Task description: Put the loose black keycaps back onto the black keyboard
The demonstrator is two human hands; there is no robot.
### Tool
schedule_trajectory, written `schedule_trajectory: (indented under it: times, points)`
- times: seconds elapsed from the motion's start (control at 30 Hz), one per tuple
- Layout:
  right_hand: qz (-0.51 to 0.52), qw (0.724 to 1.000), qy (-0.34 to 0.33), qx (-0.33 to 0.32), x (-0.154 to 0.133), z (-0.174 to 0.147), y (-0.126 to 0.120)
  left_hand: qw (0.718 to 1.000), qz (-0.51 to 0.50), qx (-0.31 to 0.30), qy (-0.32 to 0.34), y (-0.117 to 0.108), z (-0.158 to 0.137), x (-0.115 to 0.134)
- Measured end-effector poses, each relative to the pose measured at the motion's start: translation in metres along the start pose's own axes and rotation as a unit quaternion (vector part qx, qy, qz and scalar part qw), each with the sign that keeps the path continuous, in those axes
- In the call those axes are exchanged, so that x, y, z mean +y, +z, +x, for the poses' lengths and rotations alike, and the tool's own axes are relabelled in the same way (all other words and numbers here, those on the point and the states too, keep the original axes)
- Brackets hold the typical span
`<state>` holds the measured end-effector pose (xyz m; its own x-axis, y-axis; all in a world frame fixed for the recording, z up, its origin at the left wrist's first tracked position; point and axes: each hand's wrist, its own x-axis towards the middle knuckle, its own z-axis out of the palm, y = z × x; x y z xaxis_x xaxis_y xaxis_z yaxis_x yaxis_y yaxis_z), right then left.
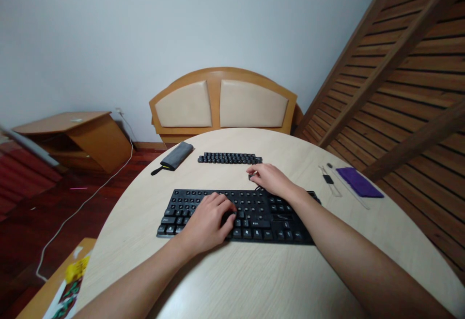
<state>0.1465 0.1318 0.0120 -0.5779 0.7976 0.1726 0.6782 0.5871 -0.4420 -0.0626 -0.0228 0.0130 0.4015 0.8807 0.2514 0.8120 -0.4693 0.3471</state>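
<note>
A black keyboard (259, 223) lies across the table in front of me. Many upper letter and number keys lack caps and show small bare stems; the lower rows and number pad carry caps. My left hand (210, 217) rests on its middle, fingers curled, thumb and index tips close together around something dark I cannot make out. Beyond the keyboard's back edge, my right hand (271, 178) pinches a small black keycap (250, 176) just above the table. Farther back, loose keycaps (228, 158) stand in neat rows near that hand.
A grey pouch (178, 155) lies at the table's (218, 280) back left. On the right are a purple cloth (359, 182), a wire keycap puller (329, 179) and a thin stick-like tool (350, 188). A wooden headboard (216, 98) stands behind; a slatted wooden screen (399, 67) leans at right.
</note>
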Motion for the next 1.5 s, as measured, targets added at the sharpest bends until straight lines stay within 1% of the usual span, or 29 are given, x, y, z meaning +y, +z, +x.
schedule_trajectory:
  times: [0.07,0.17,0.27,0.37,0.47,0.6,0.73,0.87,1.17,1.33,1.5]
  points:
    - [0.045,0.999,0.011,-0.014,-0.001,-0.001,-0.005,1.0,0.002,-0.002,0.0,0.0,0.0,0.0]
    - [0.143,0.986,0.019,-0.079,-0.007,-0.004,-0.015,1.0,0.005,-0.002,0.002,-0.001,0.001,-0.001]
    - [0.201,0.967,-0.012,-0.154,-0.018,-0.01,-0.022,1.0,0.012,-0.001,0.002,-0.002,0.001,-0.002]
    - [0.23,0.951,-0.038,-0.201,-0.033,-0.018,-0.025,1.0,0.017,-0.002,-0.002,-0.004,0.0,-0.004]
    - [0.231,0.942,-0.05,-0.239,-0.048,-0.026,-0.025,1.0,0.02,-0.003,-0.005,-0.004,0.0,-0.004]
    - [0.167,0.944,-0.059,-0.277,-0.059,-0.031,-0.027,1.0,0.025,-0.007,-0.005,-0.004,0.0,-0.004]
    - [0.138,0.947,-0.059,-0.284,-0.062,-0.031,-0.029,1.0,0.029,-0.007,-0.007,-0.003,0.0,-0.005]
    - [0.114,0.951,-0.044,-0.284,-0.064,-0.032,-0.03,1.0,0.026,-0.005,-0.009,-0.002,0.0,-0.006]
    - [0.101,0.953,-0.05,-0.283,-0.069,-0.034,-0.033,1.0,0.02,-0.004,-0.006,-0.004,0.001,-0.004]
    - [0.012,0.966,-0.069,-0.25,-0.076,-0.039,-0.037,1.0,0.021,-0.003,-0.006,-0.004,0.0,-0.004]
    - [-0.031,0.969,-0.085,-0.229,-0.08,-0.043,-0.037,1.0,0.024,0.0,-0.006,-0.003,0.0,-0.004]
